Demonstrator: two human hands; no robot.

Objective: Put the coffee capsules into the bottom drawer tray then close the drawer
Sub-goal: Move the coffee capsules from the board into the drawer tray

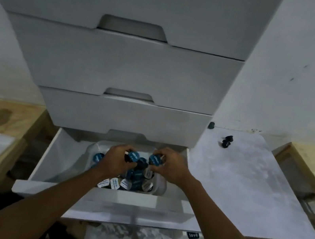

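Capsules (134, 180) lie heaped in the clear tray (92, 150), which sits inside the bottom drawer (56, 158). The drawer stands open, pulled out toward me. Lids in the heap are blue or white and face various ways. The print on them is too small to read.

My left hand (117, 161) is over the middle of the tray. Its fingers and thumb are curled round one blue capsule (133, 156), with the lid turned toward me. My right hand (172, 168) is over the right part of the tray. Its fingers and thumb pinch a second capsule (155, 159), also blue-lidded and also facing me. The two held capsules are near each other but apart, just above the heap. I cannot tell whether either one touches the capsules below it.

Two loose capsules (226, 141), both dark, lie touching one another on the white sheet (245, 186). They are to the right of the cabinet, well apart from the open drawer. The sheet runs just beside the drawer's right side.

Three upper drawers (123, 67) sit above the open one, all pushed in. Each front has a recessed grip at the centre of its lower edge. A pale wall (294, 79) stands behind the cabinet. Wooden boards (7, 115) show on both sides.
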